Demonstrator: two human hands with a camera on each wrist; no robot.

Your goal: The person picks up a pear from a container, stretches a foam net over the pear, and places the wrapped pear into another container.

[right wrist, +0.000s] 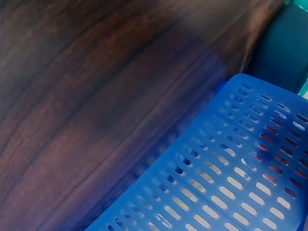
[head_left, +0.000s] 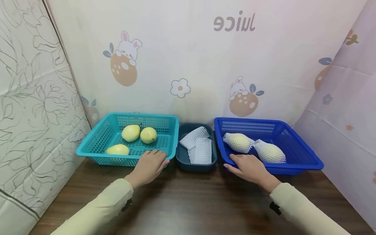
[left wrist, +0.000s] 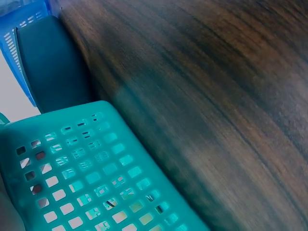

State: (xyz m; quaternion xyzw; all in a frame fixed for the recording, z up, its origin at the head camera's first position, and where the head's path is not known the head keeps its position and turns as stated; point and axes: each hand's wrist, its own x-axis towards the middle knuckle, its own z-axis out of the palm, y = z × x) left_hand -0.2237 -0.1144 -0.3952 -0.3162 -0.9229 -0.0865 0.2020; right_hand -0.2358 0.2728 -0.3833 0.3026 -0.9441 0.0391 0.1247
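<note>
Two hands grip two plastic baskets of pears

The left hand [head_left: 149, 164] holds the near right corner of a turquoise basket [head_left: 98, 138], its fingers hooked over the rim and its thumb outside. The right hand [head_left: 249, 167] grips the near left corner of a blue basket [head_left: 295, 145] in the same manner, with fingers inside and thumb out. Both baskets are rectangular, with slotted walls and smooth, rounded rims, and they stand on a dark wood-grain table [head_left: 188, 202] against the back cloth [head_left: 188, 49].

Three bare pears lie in the turquoise basket, pale yellow-green and smooth: a rear left pear [head_left: 130, 133], a rear right pear [head_left: 148, 135] just beside it, and a front pear [head_left: 118, 149] near the front wall. Dark stems show on the rear two. The blue basket holds two pears in white foam netting, a left wrapped pear [head_left: 238, 143] and a right wrapped pear [head_left: 270, 152], their yellow showing through the mesh. That makes five pears in all.

Between the two baskets sits one small dark slate-blue tub [head_left: 194, 167] with solid walls. At least two white foam net sleeves [head_left: 202, 150] lie flattened and overlapping in it; the overlap hides the exact number. The back cloth carries rabbit prints, a flower and the word "Juice" reversed.
</note>
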